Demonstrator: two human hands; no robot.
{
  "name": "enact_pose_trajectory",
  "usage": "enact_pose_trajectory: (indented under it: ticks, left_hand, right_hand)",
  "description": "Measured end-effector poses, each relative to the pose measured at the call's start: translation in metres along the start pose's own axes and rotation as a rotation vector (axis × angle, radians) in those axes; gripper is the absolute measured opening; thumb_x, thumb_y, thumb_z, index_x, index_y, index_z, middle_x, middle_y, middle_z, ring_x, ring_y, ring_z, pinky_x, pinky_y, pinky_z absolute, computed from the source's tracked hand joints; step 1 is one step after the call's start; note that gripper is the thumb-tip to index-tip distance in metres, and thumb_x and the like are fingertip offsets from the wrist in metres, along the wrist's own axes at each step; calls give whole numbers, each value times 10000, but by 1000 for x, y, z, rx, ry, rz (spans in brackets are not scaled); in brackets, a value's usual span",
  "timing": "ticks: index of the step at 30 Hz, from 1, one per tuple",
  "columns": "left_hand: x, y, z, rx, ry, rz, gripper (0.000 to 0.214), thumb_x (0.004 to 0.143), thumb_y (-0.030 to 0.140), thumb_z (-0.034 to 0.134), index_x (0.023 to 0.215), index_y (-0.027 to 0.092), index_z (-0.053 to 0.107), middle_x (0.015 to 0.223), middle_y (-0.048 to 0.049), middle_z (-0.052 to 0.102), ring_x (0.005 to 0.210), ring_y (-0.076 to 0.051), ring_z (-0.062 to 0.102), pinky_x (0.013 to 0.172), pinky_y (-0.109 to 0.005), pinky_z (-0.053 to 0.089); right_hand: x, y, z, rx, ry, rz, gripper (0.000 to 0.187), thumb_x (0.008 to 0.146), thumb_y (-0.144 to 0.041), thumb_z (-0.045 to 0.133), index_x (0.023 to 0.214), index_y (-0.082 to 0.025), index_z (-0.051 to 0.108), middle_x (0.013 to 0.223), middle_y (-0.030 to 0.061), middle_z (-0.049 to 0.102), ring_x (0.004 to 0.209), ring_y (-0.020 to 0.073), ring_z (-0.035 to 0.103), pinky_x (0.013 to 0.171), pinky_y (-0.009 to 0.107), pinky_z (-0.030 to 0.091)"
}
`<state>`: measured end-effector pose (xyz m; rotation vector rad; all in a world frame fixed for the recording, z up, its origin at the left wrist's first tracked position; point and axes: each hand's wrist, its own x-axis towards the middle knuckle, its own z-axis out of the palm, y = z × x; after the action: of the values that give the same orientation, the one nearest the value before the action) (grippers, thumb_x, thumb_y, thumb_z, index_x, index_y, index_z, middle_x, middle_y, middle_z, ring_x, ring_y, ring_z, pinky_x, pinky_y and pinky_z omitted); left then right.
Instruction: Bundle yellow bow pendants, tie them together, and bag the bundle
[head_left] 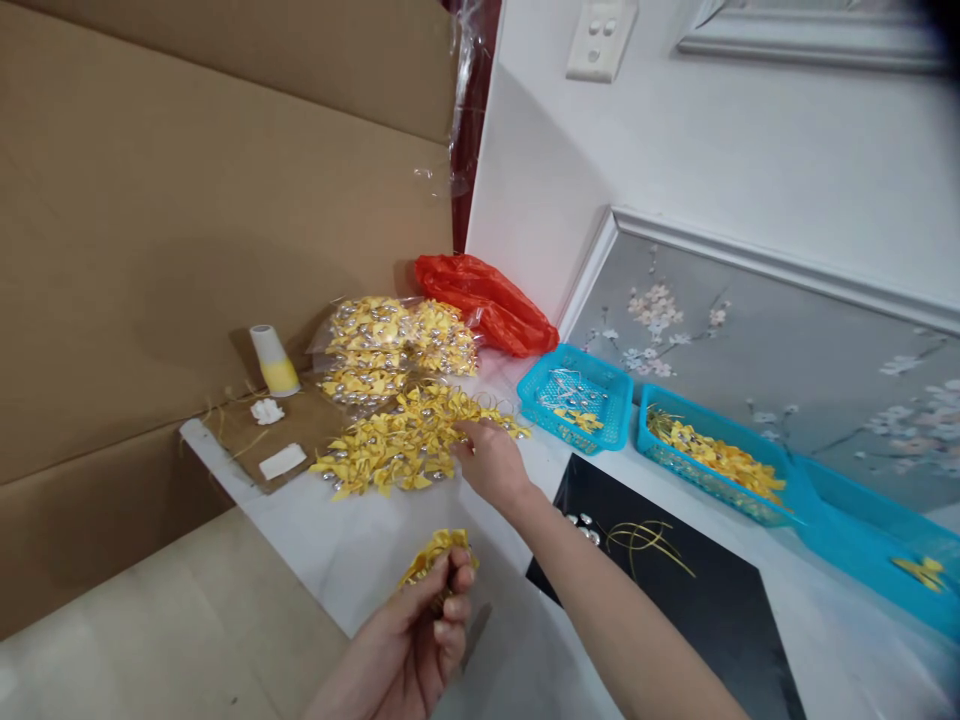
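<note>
The left hand (411, 645) grips a yellow bunch (436, 546); the right hand (493, 465) reaches the loose pile (397, 450), grasp unclear. Farther back, clear bags (367, 335) look filled; the pile lies unbagged.

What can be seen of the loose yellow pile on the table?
The loose yellow pile is a low, uneven heap of many small, petal-like pieces, perhaps fabric, mixed with shiny silver rounded bits; thin wire-like loops show toward its far right edge. It lies spread on the white table, just in front of the clear bags of similar pieces. The right hand is at its right edge; whether the fingers grip a piece is unclear.
</note>
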<state>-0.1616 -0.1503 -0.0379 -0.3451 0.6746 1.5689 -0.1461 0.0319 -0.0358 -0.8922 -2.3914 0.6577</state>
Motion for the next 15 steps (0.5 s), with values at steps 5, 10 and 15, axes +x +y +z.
enact_pose_trajectory:
  ticks: [5, 10, 15]
  left_hand:
    - [-1, 2, -3, -6, -22, -23, 126, 851, 93, 525, 932, 26, 592, 794, -72, 563, 535, -49, 512, 442, -135, 471]
    - [1, 1, -5, 0, -37, -10, 117, 842, 85, 537, 933, 49, 601, 782, -59, 570, 531, -50, 509, 435, -137, 465]
    - [4, -3, 1, 27, -7, 9, 168, 826, 75, 561, 987, 47, 599, 817, -71, 602, 543, -58, 534, 437, -140, 478]
  right_hand:
    - [4, -1, 10, 12, 14, 15, 134, 767, -172, 607, 806, -209, 730, 831, 59, 628, 748, 175, 578, 687, 260, 401]
    - [-7, 8, -8, 124, 38, -7, 103, 759, -215, 648, 685, -192, 716, 725, 26, 604, 702, 138, 551, 687, 231, 397]
    - [-28, 28, -30, 281, -10, 39, 212, 781, -346, 613, 752, -159, 709, 629, 4, 600, 563, 115, 525, 527, 207, 415]
